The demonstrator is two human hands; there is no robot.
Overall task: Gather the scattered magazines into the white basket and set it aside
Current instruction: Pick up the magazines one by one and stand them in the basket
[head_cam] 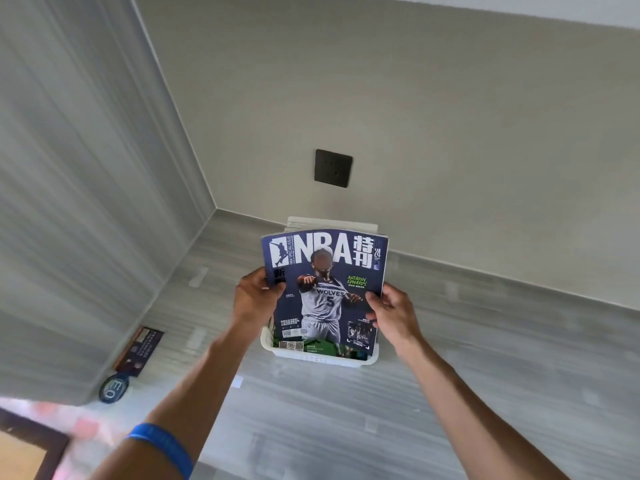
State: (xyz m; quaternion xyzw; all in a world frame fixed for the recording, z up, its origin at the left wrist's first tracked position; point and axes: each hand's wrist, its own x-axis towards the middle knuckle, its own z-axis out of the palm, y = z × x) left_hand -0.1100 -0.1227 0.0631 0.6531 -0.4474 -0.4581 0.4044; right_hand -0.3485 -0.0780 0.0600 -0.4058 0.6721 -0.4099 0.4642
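Magazine (325, 289) reading "NBA", "WOLVES 5", both hands gripping it, left (254, 299), right (393, 315), over white basket (311, 356)

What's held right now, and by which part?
The NBA magazine, at its two side edges: left hand grips the left edge, right hand the right, over the white basket.
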